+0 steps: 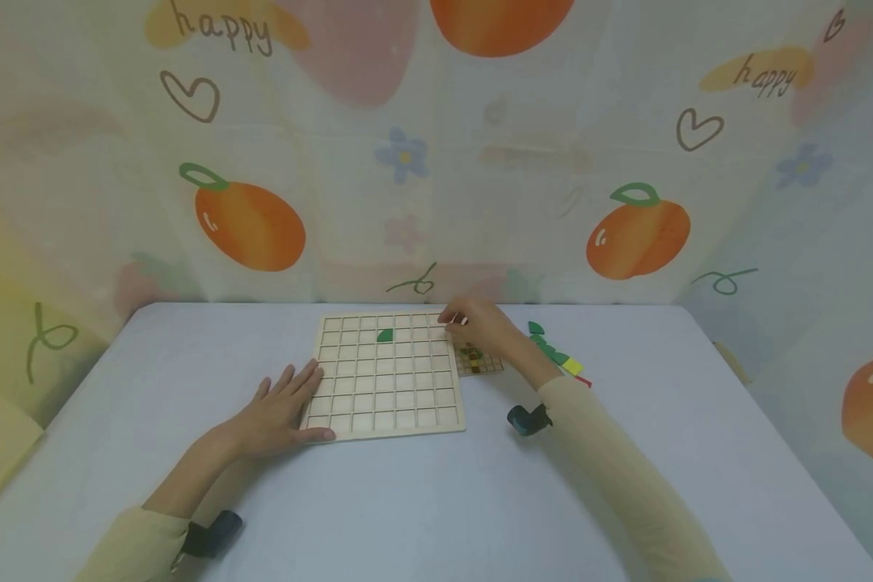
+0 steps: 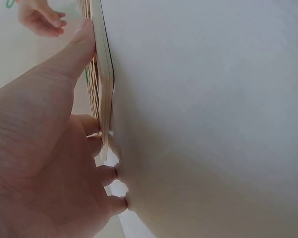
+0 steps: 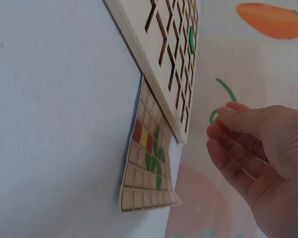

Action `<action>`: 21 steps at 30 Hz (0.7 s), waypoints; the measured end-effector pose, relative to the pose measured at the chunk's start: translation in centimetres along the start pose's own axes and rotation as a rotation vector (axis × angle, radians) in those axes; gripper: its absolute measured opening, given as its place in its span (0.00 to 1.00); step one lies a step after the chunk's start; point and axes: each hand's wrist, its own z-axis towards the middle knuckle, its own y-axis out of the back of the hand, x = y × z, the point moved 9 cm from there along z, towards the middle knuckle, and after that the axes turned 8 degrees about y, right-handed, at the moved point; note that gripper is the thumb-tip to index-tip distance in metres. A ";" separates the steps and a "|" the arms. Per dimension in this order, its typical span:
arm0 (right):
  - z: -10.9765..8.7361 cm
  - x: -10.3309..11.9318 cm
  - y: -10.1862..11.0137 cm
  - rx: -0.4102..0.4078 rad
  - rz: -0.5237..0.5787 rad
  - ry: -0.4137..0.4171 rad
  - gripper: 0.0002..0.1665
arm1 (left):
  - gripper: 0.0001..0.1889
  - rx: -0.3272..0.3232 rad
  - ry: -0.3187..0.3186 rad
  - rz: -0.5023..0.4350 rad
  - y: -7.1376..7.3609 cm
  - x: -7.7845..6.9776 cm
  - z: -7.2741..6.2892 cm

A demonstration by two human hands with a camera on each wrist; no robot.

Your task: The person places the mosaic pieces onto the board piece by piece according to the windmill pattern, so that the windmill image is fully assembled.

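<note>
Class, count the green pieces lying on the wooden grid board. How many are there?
1. The green piece lies near the grid board's far edge, midway across. The right hand overlaps the far right corner, possibly hiding something there.

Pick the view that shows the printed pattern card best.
Right wrist: the pattern card appears largest there, its red, yellow and green design easy to make out. Head shows it small beside the board, partly behind the right hand. Left wrist doesn't show it.
</note>
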 end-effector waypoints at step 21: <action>-3.0 -6.0 4.5 -0.127 -0.036 -0.054 0.14 | 0.56 0.005 0.008 -0.008 0.1 -0.1 -0.1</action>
